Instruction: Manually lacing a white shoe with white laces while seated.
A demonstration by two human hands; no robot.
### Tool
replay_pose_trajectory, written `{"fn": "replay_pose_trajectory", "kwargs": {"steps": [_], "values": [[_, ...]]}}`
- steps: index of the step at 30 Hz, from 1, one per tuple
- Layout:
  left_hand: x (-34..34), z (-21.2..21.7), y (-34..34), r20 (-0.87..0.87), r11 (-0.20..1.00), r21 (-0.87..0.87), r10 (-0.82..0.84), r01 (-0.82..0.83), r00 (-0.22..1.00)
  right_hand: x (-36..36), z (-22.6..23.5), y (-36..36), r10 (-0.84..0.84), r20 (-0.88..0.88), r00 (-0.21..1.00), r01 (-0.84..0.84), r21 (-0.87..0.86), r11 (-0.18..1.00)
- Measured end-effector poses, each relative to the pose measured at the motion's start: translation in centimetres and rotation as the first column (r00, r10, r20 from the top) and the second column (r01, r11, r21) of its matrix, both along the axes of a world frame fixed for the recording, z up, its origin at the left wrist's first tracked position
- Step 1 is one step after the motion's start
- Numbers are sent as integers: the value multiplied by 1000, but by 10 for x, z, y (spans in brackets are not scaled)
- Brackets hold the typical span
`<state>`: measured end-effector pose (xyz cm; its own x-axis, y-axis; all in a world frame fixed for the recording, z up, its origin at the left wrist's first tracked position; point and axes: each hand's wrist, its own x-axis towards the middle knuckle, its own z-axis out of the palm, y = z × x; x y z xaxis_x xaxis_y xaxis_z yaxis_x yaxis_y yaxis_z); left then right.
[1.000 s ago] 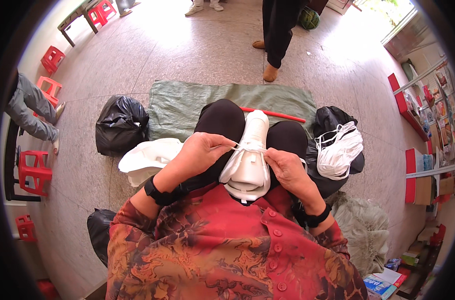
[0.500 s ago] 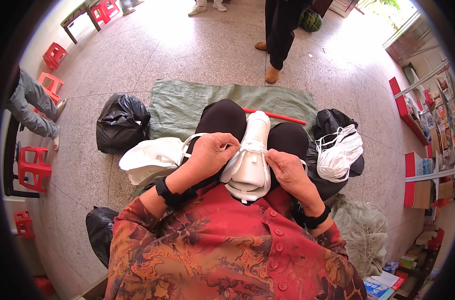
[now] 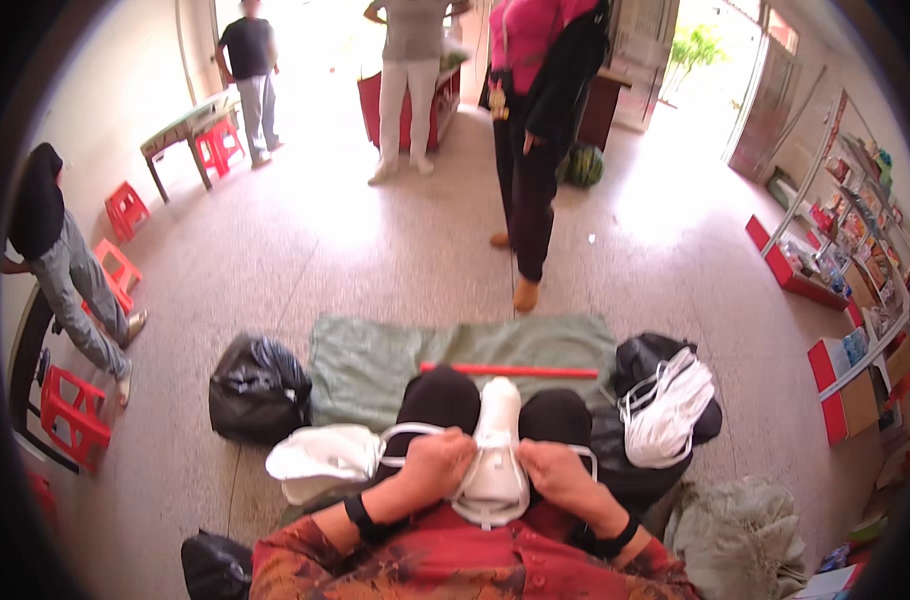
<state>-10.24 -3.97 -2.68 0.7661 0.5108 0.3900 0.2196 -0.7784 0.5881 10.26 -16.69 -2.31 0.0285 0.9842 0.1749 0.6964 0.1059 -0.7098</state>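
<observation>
A white shoe [image 3: 493, 490] is held between my knees, its narrow end pointing away from me. My left hand [image 3: 437, 465] is closed at the shoe's left side, gripping a white shoelace [image 3: 415, 428] that loops out over my left thigh. Against the right side, my right hand [image 3: 560, 472] is closed on lace too; a loop of it hangs beyond the knuckles. The fingertips of both hands are partly hidden. A second white shoe piece [image 3: 323, 460] lies on its side left of my left knee.
A bundle of white laces [image 3: 667, 410] rests on a black bag at the right. Another black bag [image 3: 260, 390] stands at the left. Beyond my knees, a red rod [image 3: 510, 371] lies on a green sheet [image 3: 375, 345]. A person in pink [image 3: 525, 150] stands farther ahead.
The view has tipped upward, so my hands and the shoe sit lower and people farther off show more fully. My fingers have curled in more tightly beside the shoe.
</observation>
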Motion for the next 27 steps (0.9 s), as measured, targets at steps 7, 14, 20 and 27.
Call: {"fn": "replay_pose_trajectory", "kwargs": {"steps": [7, 14, 20, 27], "values": [[-5, 18, -40, -9, 988, -79, 129, -129, 992, -43, 26, -35, -190, 143, 971, 197, -33, 980], [-5, -21, -33, 16, 981, -126, 149, -146, 989, -34, -4, -41, -270, -112, 956, 278, 59, 959], [-3, -28, -27, 81, 971, -213, 127, -108, 989, -37, 4, -39, -206, -134, 969, 224, 138, 965], [0, -5, -24, 86, 970, -242, 33, -11, 996, -33, -5, -30, -204, 163, 965, 152, 285, 946]]}}
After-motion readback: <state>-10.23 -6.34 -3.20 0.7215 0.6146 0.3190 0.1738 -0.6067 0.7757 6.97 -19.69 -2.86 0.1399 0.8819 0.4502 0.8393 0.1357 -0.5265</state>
